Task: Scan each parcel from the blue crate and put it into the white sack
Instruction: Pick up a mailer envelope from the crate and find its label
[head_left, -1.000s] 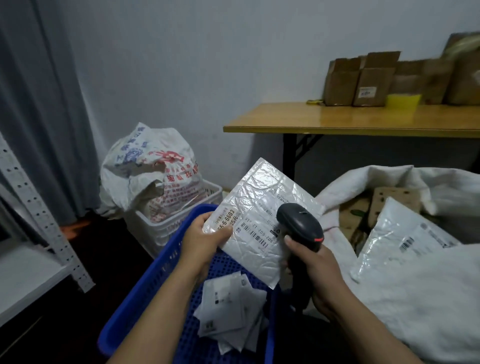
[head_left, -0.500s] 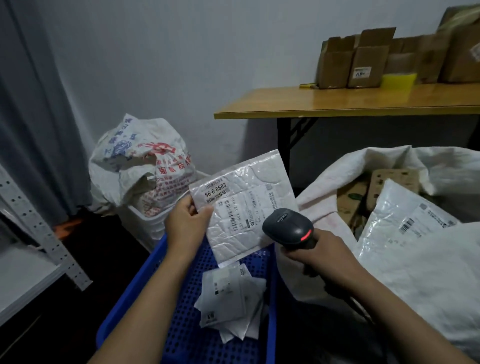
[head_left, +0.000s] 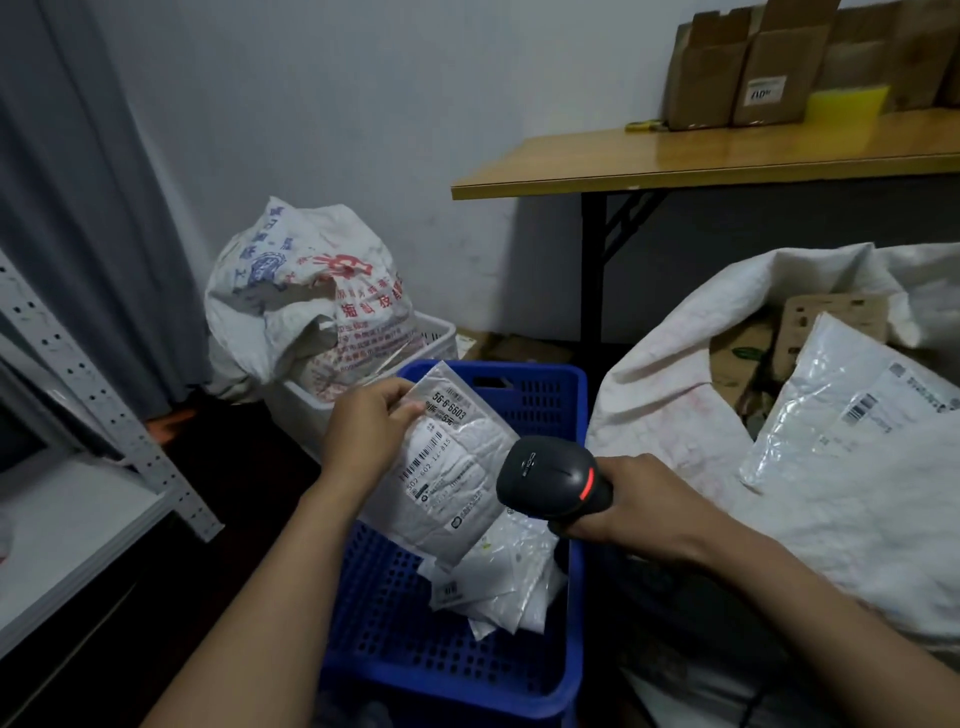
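My left hand (head_left: 366, 434) pinches the upper left corner of a white bubble-mailer parcel (head_left: 457, 483), label up, above the blue crate (head_left: 530, 384). Just right of the parcel, my right hand (head_left: 641, 499) grips a black barcode scanner (head_left: 553, 475) whose red light glows; its head points at the label. Several more white parcels (head_left: 493, 587) lie in the crate. The open white sack (head_left: 670, 389) stands to the right, holding a large white mailer (head_left: 852, 415) and brown cardboard items (head_left: 826, 317).
A printed woven bag (head_left: 311, 296) fills a white basket (head_left: 436, 332) behind the crate. A wooden table (head_left: 727, 161) with cardboard boxes (head_left: 753, 67) stands at the back right. A grey metal shelf (head_left: 78, 405) is at the left, a curtain behind it.
The parcel and both hands have dropped lower over the crate. The scanner has swung from upright beside the parcel to lying level, aimed at the label, with its red light on.
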